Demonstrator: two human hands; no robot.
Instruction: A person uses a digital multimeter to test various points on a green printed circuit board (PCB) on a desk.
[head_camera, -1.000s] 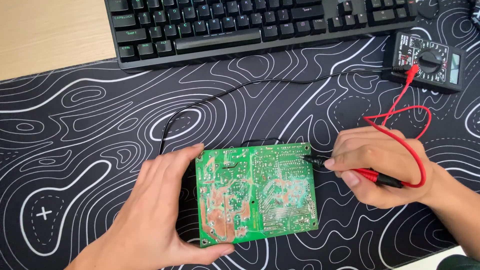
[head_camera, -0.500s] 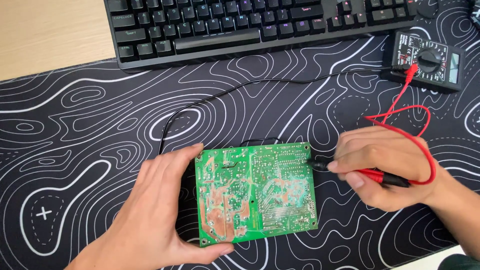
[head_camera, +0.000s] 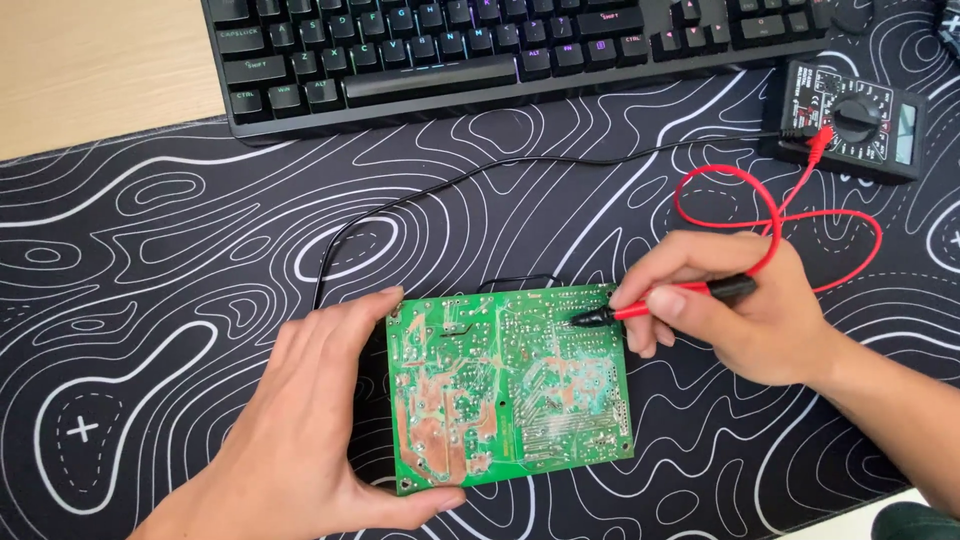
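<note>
1. Fingers of your right hand (head_camera: 745, 315) are pinching the slim red-and-black test probe (head_camera: 668, 301), tip touching the green rectangular circuit board (head_camera: 510, 385) near its upper right corner.
2. Your left hand (head_camera: 305, 420) is cupping the board's left edge, bracing it; keep it flat.

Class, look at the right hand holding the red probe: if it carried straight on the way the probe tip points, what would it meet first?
The right hand aims the red probe leftward, so it would likely meet the green circuit board first, near the upper right edge. The tip may already touch; depth is unclear.
</note>
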